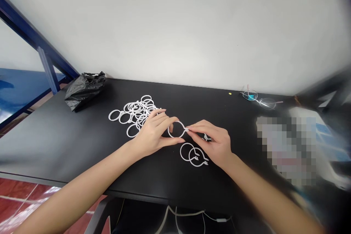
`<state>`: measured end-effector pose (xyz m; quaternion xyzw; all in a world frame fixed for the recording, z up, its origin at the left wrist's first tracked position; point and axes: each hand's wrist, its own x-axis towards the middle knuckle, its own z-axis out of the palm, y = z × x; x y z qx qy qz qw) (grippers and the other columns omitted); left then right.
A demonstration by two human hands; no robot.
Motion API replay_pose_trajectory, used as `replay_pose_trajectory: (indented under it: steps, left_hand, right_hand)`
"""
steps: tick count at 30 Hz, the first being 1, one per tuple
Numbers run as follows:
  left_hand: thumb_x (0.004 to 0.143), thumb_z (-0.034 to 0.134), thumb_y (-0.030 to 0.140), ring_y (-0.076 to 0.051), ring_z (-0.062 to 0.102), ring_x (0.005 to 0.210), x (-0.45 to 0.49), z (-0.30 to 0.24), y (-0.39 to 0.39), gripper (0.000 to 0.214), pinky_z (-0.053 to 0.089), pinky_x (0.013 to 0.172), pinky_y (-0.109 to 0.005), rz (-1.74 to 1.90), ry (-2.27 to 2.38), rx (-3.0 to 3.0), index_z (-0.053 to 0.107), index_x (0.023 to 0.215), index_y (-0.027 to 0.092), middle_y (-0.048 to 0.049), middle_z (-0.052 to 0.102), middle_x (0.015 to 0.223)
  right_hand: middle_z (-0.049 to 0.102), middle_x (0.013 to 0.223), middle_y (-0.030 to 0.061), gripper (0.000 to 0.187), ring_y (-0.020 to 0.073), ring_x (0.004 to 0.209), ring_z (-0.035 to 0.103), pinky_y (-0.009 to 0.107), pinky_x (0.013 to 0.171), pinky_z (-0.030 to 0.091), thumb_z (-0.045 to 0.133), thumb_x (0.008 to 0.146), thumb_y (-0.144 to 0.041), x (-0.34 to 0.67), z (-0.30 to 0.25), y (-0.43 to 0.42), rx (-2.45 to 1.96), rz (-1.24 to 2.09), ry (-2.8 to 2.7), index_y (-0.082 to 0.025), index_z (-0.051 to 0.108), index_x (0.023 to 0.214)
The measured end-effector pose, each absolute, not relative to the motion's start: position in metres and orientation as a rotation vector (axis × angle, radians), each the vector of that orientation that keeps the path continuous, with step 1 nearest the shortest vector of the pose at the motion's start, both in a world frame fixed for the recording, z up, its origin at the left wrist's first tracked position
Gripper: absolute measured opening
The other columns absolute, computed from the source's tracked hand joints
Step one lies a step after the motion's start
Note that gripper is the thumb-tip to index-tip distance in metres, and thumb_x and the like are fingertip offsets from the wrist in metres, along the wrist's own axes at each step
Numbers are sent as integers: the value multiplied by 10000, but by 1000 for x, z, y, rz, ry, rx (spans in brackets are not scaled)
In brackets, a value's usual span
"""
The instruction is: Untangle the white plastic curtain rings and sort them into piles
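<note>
A white plastic ring with a small clasp (pixel 176 137) is held up between both hands over the black table. My left hand (pixel 153 133) grips the ring's left side, thumb below and fingers above. At the clasp end, my right hand (pixel 214 140) pinches with thumb and forefinger. Just below lie two overlapping white rings (pixel 189 160) whose clasps are undone. A heap of several similar white rings (pixel 134 108) sits behind my left hand, which covers part of it. Small white pieces (pixel 206 138) show partly behind my right hand.
A crumpled black plastic bag (pixel 85 89) lies at the table's back left. Eyeglasses (pixel 257 100) rest near the wall at right. A blurred, pixelated item (pixel 286 150) is on the right side. Below the table's front edge hang cables (pixel 186 213).
</note>
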<state>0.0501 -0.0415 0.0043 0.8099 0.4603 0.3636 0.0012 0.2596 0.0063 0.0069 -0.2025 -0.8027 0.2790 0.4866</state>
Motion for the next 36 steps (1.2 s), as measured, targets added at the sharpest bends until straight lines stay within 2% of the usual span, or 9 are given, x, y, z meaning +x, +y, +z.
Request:
replay_pose_trajectory:
  steps: [13, 15, 21, 24, 27, 31, 36]
  left_hand:
    - [912, 580, 505, -135, 569, 633, 53, 3, -42, 389, 451, 951, -385, 1265, 1398, 2591, 585, 1087, 158, 35, 577, 652]
    - [912, 589, 493, -148, 575, 677, 52, 5, -42, 403, 443, 951, -403, 1233, 1411, 2616, 585, 1114, 145, 15, 589, 689]
    - [949, 535, 455, -216, 568, 825, 40, 9, -37, 427, 481, 789, -375, 1002, 1616, 2748, 598, 1177, 99, -102, 623, 892]
    - [977, 484, 417, -258, 588, 870, 29, 8, -32, 447, 491, 814, -416, 781, 1837, 2727, 583, 1219, 54, -132, 636, 930]
    - [976, 490, 400, -293, 618, 952, 16, 7, -27, 460, 468, 919, -478, 617, 1982, 2687, 562, 1249, 36, -153, 676, 996]
    - [949, 544, 412, -279, 656, 942, 6, 8, -25, 382, 396, 1044, -509, 543, 2073, 2663, 650, 1112, 83, -128, 722, 959]
    - [925, 551, 351, -296, 655, 990, 6, 12, -26, 300, 384, 1053, -535, 489, 2131, 2634, 682, 1053, 113, -121, 733, 1003]
  right_hand:
    - [764, 825, 43, 254, 173, 696, 679, 324, 592, 574, 667, 828, -40, 262, 3, 7, -416, 712, -1921, -239, 757, 959]
    - [765, 838, 45, 265, 176, 711, 686, 328, 611, 579, 675, 822, -37, 262, 3, 8, -424, 697, -1924, -236, 750, 981]
    - [765, 908, 47, 315, 184, 757, 697, 338, 649, 595, 715, 799, -83, 265, 5, 12, -512, 646, -1897, -243, 717, 1070]
    - [761, 908, 56, 284, 179, 739, 686, 332, 623, 586, 705, 801, -71, 266, 6, 14, -529, 634, -1874, -233, 717, 1034]
    - [755, 887, 55, 252, 167, 710, 672, 332, 613, 579, 681, 815, -62, 267, 7, 14, -559, 626, -1882, -230, 715, 1000]
    - [742, 856, 50, 210, 145, 663, 653, 321, 606, 579, 644, 841, -66, 268, 7, 14, -592, 608, -1907, -222, 714, 964]
    - [733, 853, 55, 201, 133, 659, 642, 292, 581, 566, 632, 845, -57, 270, 5, 16, -611, 591, -1925, -202, 717, 955]
